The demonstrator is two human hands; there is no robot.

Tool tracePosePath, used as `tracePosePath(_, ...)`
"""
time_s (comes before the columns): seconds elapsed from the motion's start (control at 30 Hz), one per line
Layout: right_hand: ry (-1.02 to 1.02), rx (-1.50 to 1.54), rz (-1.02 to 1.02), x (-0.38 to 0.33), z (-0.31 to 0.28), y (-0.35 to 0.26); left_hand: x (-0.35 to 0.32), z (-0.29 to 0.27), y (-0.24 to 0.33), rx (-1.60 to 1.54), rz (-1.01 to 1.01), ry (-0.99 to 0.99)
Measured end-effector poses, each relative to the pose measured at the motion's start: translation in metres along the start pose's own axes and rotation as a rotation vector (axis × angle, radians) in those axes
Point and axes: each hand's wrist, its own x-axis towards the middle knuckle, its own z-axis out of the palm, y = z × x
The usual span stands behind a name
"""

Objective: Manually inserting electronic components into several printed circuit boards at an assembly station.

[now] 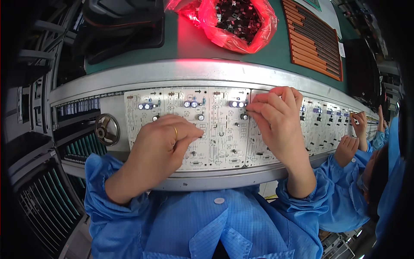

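White circuit boards (pixel 222 142) lie in a row along a metal rail track in front of me. They carry upright round capacitors and small dark parts. My left hand (pixel 161 142), with a ring on one finger, is over the boards at the left, its thumb and fingertips pinched low above a board; what they hold is too small to name. My right hand (pixel 278 118) is pinched at the right edge of the middle board, beside a black capacitor (pixel 244 117). Whatever lies between its fingertips is hidden. A pair of capacitors (pixel 236 104) stands just left of those fingertips.
Behind the rail (pixel 151 71), a red plastic bag (pixel 269 26) of black components lies on a green surface, with an orange slotted rack (pixel 312 39) to its right. A black tray (pixel 123 26) sits far left. A handwheel (pixel 107 129) stands by the track. Co-workers' hands (pixel 347 149) are at right.
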Motion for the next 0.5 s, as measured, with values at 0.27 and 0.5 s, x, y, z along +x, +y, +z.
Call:
tracePosePath(0.27, -0.011, -0.065, -0.005, 0.0013, 0.0020, -0.0006, -0.0004, 0.0024, -0.0028, 0.035, 0.071, 0.048)
tracePosePath(0.5, -0.051, -0.105, 0.002, 0.0038, -0.0008, 0.0005, 0.0012, 0.0041, -0.0044, 0.020, 0.068, 0.042)
